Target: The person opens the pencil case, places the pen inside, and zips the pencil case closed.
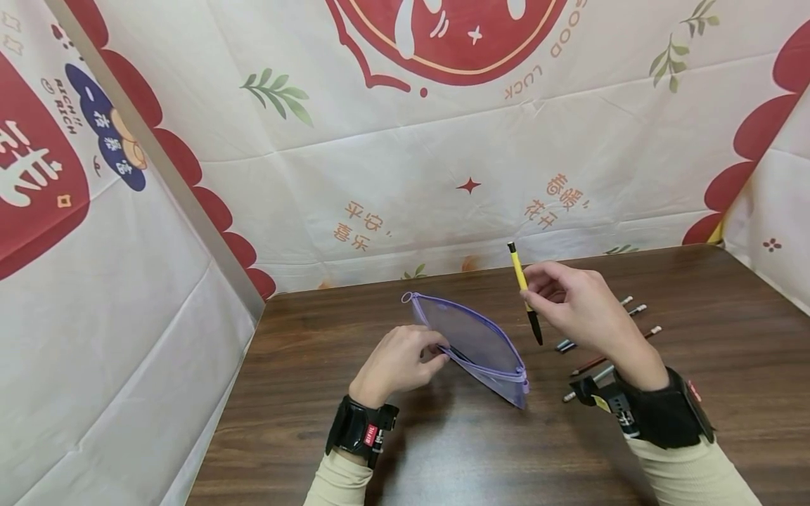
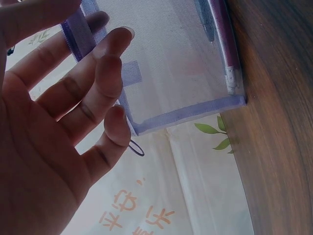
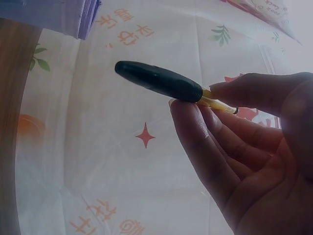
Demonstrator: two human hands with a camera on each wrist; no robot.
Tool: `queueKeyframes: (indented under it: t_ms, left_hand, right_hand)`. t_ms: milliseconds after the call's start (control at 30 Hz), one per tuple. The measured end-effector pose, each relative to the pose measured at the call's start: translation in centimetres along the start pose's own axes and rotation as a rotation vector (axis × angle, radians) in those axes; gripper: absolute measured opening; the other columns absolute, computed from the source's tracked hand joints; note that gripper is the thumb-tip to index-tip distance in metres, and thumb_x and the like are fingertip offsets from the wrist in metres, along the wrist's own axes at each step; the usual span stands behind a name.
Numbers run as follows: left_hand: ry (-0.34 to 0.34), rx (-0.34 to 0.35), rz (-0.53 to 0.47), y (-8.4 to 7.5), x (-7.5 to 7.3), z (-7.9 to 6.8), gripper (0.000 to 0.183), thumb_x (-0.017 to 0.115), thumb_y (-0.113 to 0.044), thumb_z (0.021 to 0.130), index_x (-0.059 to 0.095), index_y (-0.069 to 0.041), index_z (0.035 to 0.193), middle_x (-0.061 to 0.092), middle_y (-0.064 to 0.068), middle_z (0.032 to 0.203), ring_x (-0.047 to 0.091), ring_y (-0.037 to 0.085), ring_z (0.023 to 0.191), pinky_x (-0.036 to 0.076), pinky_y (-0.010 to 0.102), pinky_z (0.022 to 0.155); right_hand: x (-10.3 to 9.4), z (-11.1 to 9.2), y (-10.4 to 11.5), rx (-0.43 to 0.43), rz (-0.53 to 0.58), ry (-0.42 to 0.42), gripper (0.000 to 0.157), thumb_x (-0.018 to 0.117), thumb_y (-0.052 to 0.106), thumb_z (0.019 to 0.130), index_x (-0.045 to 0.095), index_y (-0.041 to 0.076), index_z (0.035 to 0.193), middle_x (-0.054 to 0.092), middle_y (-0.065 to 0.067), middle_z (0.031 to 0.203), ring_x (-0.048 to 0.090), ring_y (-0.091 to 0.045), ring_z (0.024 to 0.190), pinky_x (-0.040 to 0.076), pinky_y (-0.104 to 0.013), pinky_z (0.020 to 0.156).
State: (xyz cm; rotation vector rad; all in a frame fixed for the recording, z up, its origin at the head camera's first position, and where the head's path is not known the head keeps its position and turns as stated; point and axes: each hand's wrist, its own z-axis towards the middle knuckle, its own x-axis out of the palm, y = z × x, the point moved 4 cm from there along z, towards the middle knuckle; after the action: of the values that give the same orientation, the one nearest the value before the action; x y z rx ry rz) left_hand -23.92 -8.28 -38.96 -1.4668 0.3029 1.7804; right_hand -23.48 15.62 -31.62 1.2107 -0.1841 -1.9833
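In the head view a purple mesh zipper pouch [image 1: 462, 323] stands on the table with its mouth spread apart. My left hand [image 1: 400, 362] pinches the near edge of that mouth between thumb and fingers. Through the mesh in the left wrist view, a dark red pencil [image 2: 226, 44] with a whitish end lies along the pouch's side. To the right of the pouch, my right hand [image 1: 579, 306] holds up a yellow pen [image 1: 518, 270] between thumb and fingertips. Its dark capped end [image 3: 159, 81] points down, and the pen is raised above the table.
Several pencils lie on the brown wooden table [image 1: 285, 422] beneath and beside the right hand, among them a reddish-brown pencil [image 1: 588, 364]. A printed white cloth [image 1: 405, 183] hangs behind the table's far edge, and another cloth [image 1: 126, 302] covers the left side.
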Motion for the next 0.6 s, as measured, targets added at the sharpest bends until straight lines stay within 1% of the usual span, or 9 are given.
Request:
queueKeyframes:
  t_ms: [200, 500, 600]
  left_hand:
    - [-0.008, 0.008, 0.002, 0.04, 0.13, -0.01, 0.016, 0.064, -0.027, 0.083, 0.073, -0.018, 0.094, 0.068, -0.009, 0.08, 0.062, 0.006, 0.073, 0.049, 0.021, 0.063]
    - [-0.013, 0.01, 0.009, 0.09, 0.29, -0.09, 0.016, 0.064, -0.027, 0.084, 0.073, -0.019, 0.093, 0.067, -0.01, 0.079, 0.061, 0.006, 0.072, 0.049, 0.021, 0.063]
    - [-0.015, 0.01, 0.008, 0.11, 0.3, -0.11, 0.016, 0.064, -0.027, 0.084, 0.073, -0.018, 0.093, 0.068, -0.01, 0.079, 0.062, 0.006, 0.072, 0.049, 0.021, 0.063]
  right_hand:
    - [0.08, -0.07, -0.15, 0.007, -0.001, -0.004, 0.017, 0.068, 0.005, 0.082, 0.066, 0.004, 0.098, 0.068, -0.001, 0.075, 0.061, -0.009, 0.068, 0.054, -0.027, 0.057]
    - [0.34, -0.26, -0.21, 0.021, 0.027, -0.008, 0.015, 0.068, 0.006, 0.082, 0.066, 0.006, 0.097, 0.068, 0.0, 0.075, 0.061, -0.008, 0.068, 0.053, -0.024, 0.057]
    - [0.43, -0.33, -0.23, 0.011, 0.026, -0.007, 0.015, 0.067, 0.007, 0.083, 0.066, 0.006, 0.098, 0.069, 0.0, 0.075, 0.061, -0.008, 0.068, 0.053, -0.023, 0.057]
